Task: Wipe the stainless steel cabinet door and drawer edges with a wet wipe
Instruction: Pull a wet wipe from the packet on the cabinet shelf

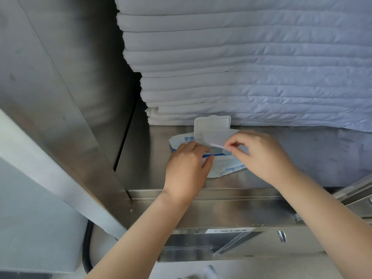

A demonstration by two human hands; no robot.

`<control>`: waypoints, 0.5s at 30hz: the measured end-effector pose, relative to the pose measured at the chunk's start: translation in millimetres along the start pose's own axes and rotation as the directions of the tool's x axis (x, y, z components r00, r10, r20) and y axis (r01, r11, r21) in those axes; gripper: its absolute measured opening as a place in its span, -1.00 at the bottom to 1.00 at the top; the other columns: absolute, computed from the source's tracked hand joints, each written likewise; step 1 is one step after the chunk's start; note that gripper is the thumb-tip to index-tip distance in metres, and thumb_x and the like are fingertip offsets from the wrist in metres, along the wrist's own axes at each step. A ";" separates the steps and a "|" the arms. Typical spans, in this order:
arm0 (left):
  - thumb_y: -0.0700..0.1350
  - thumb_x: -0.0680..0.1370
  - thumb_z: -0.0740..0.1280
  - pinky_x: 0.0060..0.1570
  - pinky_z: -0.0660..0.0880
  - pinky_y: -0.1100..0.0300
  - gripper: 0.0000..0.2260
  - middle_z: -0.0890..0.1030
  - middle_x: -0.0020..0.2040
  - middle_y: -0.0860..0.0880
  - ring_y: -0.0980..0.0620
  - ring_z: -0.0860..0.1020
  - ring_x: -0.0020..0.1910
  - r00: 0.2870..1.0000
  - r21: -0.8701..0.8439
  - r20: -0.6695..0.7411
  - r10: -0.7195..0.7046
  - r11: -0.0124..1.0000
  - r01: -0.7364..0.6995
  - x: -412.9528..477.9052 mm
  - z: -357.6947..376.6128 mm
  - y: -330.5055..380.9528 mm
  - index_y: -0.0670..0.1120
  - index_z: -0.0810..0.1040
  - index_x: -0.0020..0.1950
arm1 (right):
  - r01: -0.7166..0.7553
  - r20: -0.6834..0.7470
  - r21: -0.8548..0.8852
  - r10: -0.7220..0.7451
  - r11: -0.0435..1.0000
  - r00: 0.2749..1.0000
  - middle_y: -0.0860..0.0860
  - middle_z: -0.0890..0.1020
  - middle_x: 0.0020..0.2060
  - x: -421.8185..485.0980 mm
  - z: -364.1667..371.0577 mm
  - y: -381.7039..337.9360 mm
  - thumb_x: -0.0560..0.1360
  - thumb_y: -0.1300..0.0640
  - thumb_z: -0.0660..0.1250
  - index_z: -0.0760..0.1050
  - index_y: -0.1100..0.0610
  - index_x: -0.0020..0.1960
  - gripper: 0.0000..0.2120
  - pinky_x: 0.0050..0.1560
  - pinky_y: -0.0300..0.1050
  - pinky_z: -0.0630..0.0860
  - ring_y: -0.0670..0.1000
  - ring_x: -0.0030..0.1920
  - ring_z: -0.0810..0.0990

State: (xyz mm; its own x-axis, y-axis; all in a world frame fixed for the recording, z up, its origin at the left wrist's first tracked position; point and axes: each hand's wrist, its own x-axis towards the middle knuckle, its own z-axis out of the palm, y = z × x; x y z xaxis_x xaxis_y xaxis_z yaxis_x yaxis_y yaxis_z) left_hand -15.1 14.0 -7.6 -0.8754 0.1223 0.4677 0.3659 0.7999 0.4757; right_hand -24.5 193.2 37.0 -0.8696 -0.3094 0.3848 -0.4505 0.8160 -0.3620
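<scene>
Early stage: no wiping done yet, cabinet door [60, 121] & edges all still to do. Pack of wipes [226, 168] sits on shelf [312, 156], lid [211, 124] up, just in front of folded sheets [241, 67]. Left hand [187, 168] grips pack, holding it down. Right hand [261, 156] pinches a wipe [217, 137] w/ thumb & finger, partly out.

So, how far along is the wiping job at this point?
Barely started. Done: the wet wipe pack lies on the steel shelf with its lid flipped open. In hand: the left hand holds the pack while the right hand pinches a wipe at the opening. Left: all the wiping; the wipe is not yet on the cabinet door or the drawer edges.
</scene>
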 end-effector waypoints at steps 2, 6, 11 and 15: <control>-0.14 0.45 0.41 -0.21 0.50 0.10 -0.94 0.63 -0.13 -0.01 -0.08 0.56 -0.13 1.000 0.023 -0.006 -0.018 1.000 0.018 -3.4 -5.1 -5.1 -0.09 0.65 -0.12 | 0.048 0.063 -0.067 -0.044 0.997 0.997 -0.17 0.63 -0.19 -8.4 8.8 -3.2 0.49 0.13 0.38 0.61 0.02 -0.13 -0.96 -0.18 -0.10 0.52 -0.10 -0.14 0.58; -0.16 0.45 0.39 -0.20 0.44 0.13 -0.95 0.63 -0.14 0.00 -0.06 0.54 -0.13 0.998 0.048 0.004 -0.058 0.997 0.058 -9.4 -11.4 -11.4 -0.08 0.65 -0.15 | 0.112 0.152 -0.135 -0.091 0.985 0.984 -0.16 0.61 -0.17 -20.1 20.2 -4.7 0.50 0.14 0.36 0.59 0.03 -0.13 -0.94 -0.26 -0.19 0.42 -0.08 -0.12 0.57; -0.13 0.48 0.36 -0.09 0.47 0.10 -0.84 0.63 -0.02 -0.03 -0.08 0.53 -0.01 0.998 0.062 0.034 -0.048 0.997 0.046 -11.3 -10.1 -11.6 -0.10 0.64 0.03 | 0.063 0.149 -0.100 -0.048 0.993 0.988 -0.14 0.62 -0.13 -10.6 17.9 -2.2 0.52 0.05 0.31 0.58 0.03 -0.06 -0.90 -0.22 -0.15 0.48 -0.07 -0.11 0.58; -0.04 0.51 0.35 -0.02 0.48 0.07 -0.79 0.62 0.00 -0.03 -0.08 0.51 0.03 0.997 0.071 0.056 -0.062 0.996 0.058 -10.3 -7.9 -12.3 -0.10 0.63 0.07 | 0.022 0.168 -0.245 0.020 0.969 0.986 -0.09 0.53 0.15 12.5 22.6 4.0 0.52 0.01 0.31 0.50 0.03 0.24 -0.69 0.03 -0.08 0.46 -0.02 0.17 0.46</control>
State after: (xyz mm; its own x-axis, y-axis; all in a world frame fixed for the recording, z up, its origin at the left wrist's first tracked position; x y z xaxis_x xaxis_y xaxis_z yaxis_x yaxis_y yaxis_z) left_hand -8.0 -1.8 -12.4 -0.9127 0.1051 0.3949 0.2910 0.8456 0.4476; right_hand -41.8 181.6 21.3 -0.8999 -0.3708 0.2295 -0.4065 0.9037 -0.1341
